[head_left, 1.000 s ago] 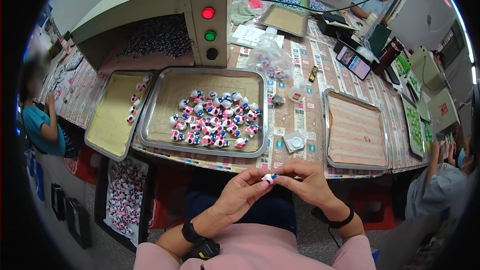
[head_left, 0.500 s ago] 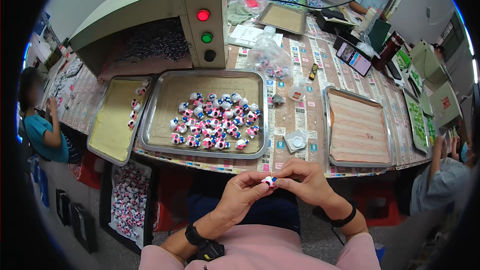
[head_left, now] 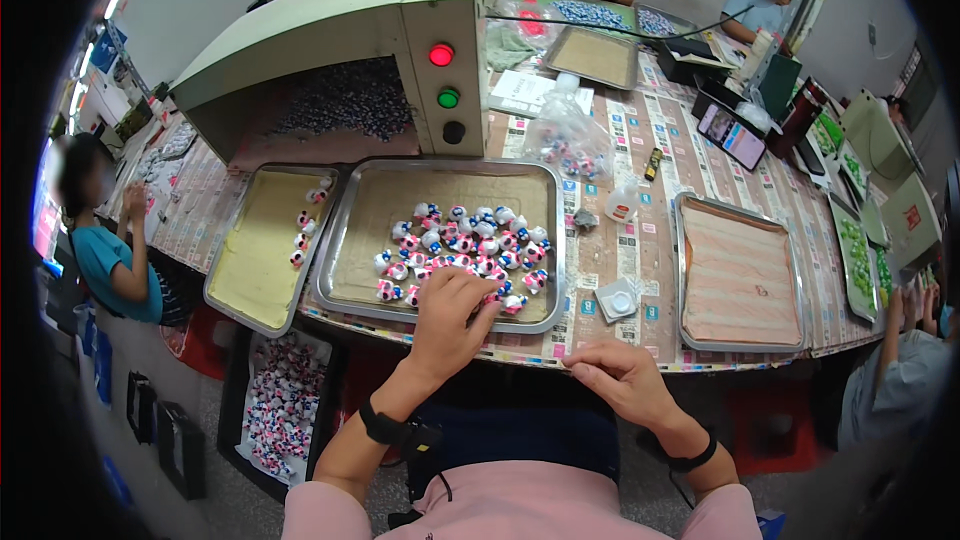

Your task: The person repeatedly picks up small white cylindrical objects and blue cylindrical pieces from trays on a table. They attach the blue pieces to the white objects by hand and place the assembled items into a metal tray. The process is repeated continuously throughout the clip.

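My attire: pink short-sleeve top, dark apron w/ thin cord, black watch on left wrist [head_left: 384, 427], black band on right wrist [head_left: 690, 457], hands bare.

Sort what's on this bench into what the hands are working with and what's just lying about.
In use: left hand reaching into the small pink-and-white pieces in the middle tray; right hand.
Lying about: empty right tray, phone, small white bottle, clear bag.

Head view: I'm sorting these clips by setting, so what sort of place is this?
Probably a small factory or assembly workshop. A long shared worktable carries metal trays, one heaped with small pink, white and blue pieces; a pale green machine with red and green lights stands on it, and other people work round the table.
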`<state>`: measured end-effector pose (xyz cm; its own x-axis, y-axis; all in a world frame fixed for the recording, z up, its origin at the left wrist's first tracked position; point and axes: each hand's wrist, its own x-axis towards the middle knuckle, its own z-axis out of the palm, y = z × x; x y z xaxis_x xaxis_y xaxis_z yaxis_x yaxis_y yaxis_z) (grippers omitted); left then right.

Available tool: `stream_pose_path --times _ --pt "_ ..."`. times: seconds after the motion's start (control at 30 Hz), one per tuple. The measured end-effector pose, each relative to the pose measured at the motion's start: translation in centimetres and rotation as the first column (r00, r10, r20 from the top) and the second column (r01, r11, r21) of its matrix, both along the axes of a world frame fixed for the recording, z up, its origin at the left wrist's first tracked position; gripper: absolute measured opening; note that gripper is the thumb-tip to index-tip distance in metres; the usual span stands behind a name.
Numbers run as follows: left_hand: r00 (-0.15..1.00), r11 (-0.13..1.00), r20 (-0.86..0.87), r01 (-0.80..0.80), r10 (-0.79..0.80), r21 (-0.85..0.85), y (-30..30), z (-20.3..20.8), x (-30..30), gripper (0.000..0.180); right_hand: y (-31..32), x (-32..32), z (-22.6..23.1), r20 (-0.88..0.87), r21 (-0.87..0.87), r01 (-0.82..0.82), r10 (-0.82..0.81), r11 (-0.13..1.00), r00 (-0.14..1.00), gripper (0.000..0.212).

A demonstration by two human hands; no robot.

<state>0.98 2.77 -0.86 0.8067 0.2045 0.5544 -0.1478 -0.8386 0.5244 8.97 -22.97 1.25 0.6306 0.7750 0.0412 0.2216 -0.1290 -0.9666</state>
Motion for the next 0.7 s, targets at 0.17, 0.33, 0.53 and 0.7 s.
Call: stream_pose_path --times 0.17,0.33,0.53,0.7 --pt "0.996 0.989 -0.087 -0.009 0.022 0.149 1.0 0.1 1.0 0.025 -0.4 -0.3 -0.7 -0.034 -0.018 0.001 -0.002 1.000 0.999 0.016" --pt "0.987 0.987 -0.159 0.011 0.015 0.158 1.7 0.0 1.5 0.035 -0.5 -0.5 -1.1 -0.033 -0.070 0.008 -0.010 0.998 0.999 0.015" --pt "0.999 0.999 -0.025 0.031 -0.030 0.020 4.1 1.3 1.1 0.045 -1.3 -0.7 -1.8 -0.173 -0.081 0.039 -0.053 0.996 0.984 0.012" --pt "0.959 0.951 0.083 -0.280 0.271 0.134 11.2 3.0 -1.8 0.051 -2.0 -0.5 -1.8 -0.203 -0.055 0.073 -0.082 0.996 0.976 0.012"
